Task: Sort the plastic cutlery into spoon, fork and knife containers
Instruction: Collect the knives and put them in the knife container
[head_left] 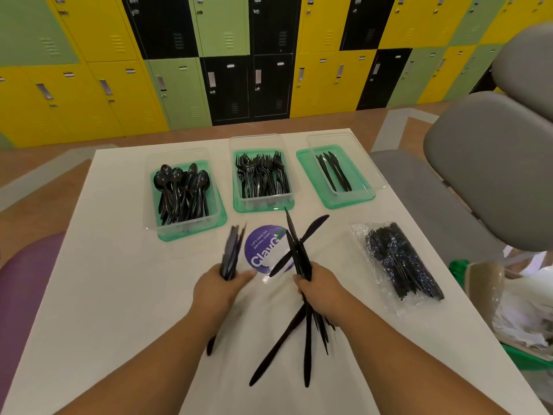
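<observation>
A white table (104, 295) carries three clear plastic containers in a row at its far side, each standing on a green lid (308, 172).

The spoon container (191, 226) sits at 11 o'clock and holds a heap of black spoons (182, 190), too many and too overlapped to count. The fork container (263, 202) at 12 o'clock is packed with black forks (261, 178), tines pointing away, also uncountable. The knife container (359, 163) at 1 o'clock holds what look like four black knives (333, 172), lying side by side.

Both hands are over the middle of the table. The left hand (220, 290) has its fingers wrapped tightly round a bundle of black cutlery (231, 254), pointing toward 12 o'clock. It is motion-blurred, so neither kind nor number can be told.

The right hand (321, 290) is closed round a splayed bunch of black knives (299, 250). The upper ends fan toward 12 and 1 o'clock, the lower ends toward 6 and 7 o'clock. One knife lies crosswise. The exact number is unclear.

Between the two bundles lies one round purple sticker (260, 244). At 3 o'clock lies one clear plastic bag of black cutlery (401, 262). One grey chair (493, 175) stands to the right, with yellow, green and black lockers (119, 55) behind.
</observation>
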`<action>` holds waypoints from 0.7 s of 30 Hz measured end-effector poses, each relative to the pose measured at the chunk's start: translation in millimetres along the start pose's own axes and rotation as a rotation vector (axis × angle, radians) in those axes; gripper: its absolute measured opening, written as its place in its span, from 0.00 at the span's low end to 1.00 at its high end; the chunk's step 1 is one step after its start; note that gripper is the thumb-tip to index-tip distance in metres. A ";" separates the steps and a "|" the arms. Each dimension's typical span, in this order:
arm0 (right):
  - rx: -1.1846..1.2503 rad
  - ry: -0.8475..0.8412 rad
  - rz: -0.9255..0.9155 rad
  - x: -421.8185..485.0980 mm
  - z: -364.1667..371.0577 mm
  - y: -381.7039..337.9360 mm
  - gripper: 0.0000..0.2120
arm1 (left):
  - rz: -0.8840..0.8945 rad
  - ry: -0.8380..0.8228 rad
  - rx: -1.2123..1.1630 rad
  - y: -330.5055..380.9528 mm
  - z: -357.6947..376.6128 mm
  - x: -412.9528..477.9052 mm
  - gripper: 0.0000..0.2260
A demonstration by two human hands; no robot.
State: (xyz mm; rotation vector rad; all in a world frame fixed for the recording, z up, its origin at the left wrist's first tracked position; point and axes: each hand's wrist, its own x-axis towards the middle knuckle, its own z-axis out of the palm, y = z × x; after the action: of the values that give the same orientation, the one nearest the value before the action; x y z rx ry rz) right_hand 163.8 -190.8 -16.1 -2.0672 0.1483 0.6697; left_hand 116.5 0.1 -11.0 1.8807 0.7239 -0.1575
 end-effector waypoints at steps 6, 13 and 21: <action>-0.169 -0.009 -0.051 2.5 5.7 -3.3 0.17 | 0.043 -0.248 -0.224 38.4 12.2 6.0 0.10; -0.227 -0.016 -0.061 5.6 -0.5 -5.8 0.13 | -0.003 -0.360 -0.183 42.8 20.5 4.5 0.06; -0.059 0.043 -0.060 11.1 -22.4 -24.8 0.09 | -0.074 -0.442 -0.003 18.5 3.9 -4.1 0.09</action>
State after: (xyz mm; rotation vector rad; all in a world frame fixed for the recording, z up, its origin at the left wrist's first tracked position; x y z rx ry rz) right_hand 190.9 -193.3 6.3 -2.1350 0.0912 0.5993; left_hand 124.2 -9.6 3.9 1.7328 0.4861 -0.5979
